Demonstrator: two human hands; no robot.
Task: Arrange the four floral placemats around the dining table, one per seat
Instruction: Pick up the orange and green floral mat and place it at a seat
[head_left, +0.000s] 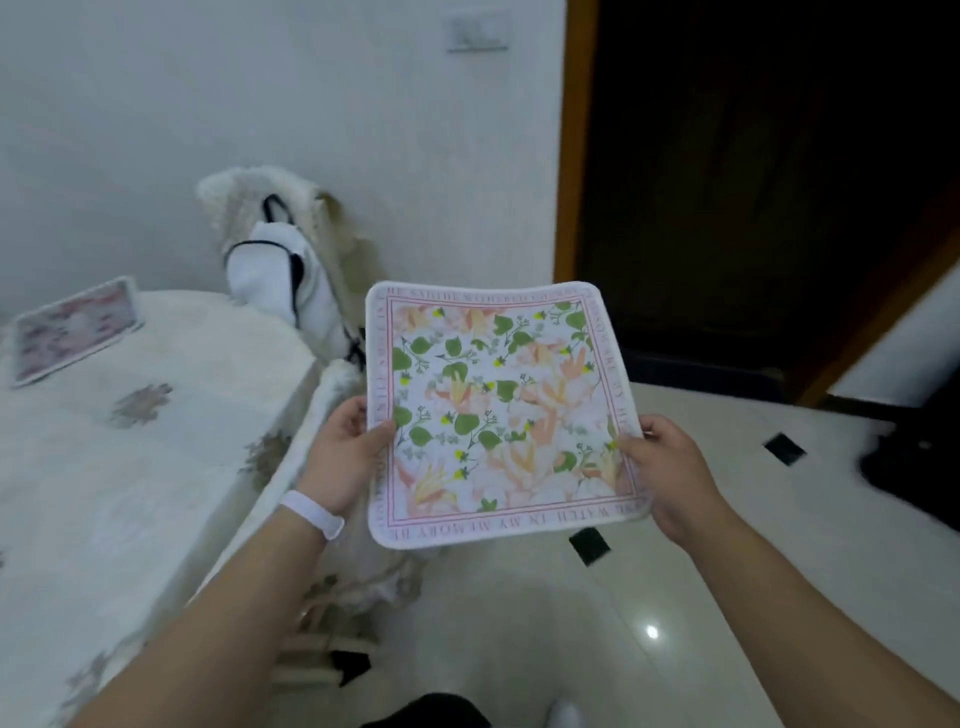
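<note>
A left hand (347, 451) and a right hand (670, 467) each pinched a side edge of a floral placemat (498, 410), held flat between them at frame centre above the tiled floor (675, 623), while a second placemat (75, 330) lay on the cloth-covered dining table (156, 415) at upper left.

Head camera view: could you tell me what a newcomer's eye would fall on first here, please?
First, the floral placemat held flat in mid-air at the centre, above the pale tiled floor and just right of the table, with the left hand and right hand pinching its side edges. Next, the white-clothed dining table at left, with another placemat lying near its far edge. Behind stands a dark doorway.
</note>
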